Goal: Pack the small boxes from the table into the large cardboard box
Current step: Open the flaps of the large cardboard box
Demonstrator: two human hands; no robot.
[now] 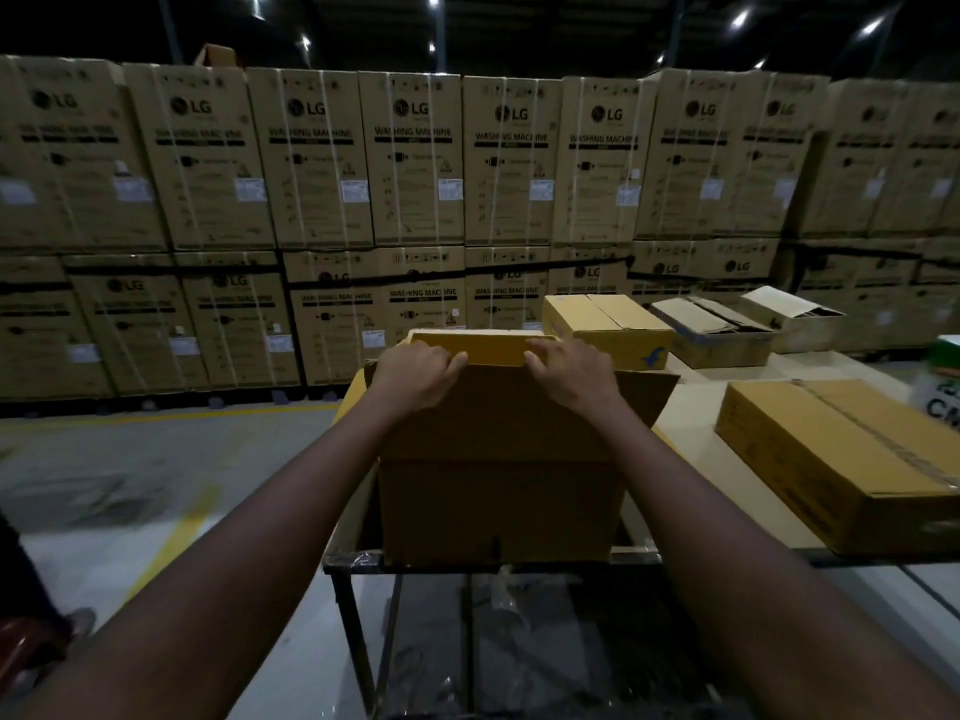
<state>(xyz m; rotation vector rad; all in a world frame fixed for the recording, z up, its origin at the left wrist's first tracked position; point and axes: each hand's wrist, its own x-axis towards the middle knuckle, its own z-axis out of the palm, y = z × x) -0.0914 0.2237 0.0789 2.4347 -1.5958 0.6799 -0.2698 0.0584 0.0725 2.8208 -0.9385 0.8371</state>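
Observation:
The large cardboard box (498, 506) stands on the table's near left corner with its flaps up. My left hand (418, 374) and my right hand (569, 374) both curl over the top edge of its near flap (498, 407), side by side. A lighter yellow flap (488, 345) stands just behind my fingers. The inside of the box is hidden. A small closed box (608, 327) sits on the table behind it. A flat taped box (841, 459) lies to the right.
Two open cartons (711, 330) (795, 317) sit at the table's far right. The table (691, 407) has a metal frame and its front edge runs just below the large box. A wall of stacked washing-machine cartons (415, 158) fills the background. Grey floor lies to the left.

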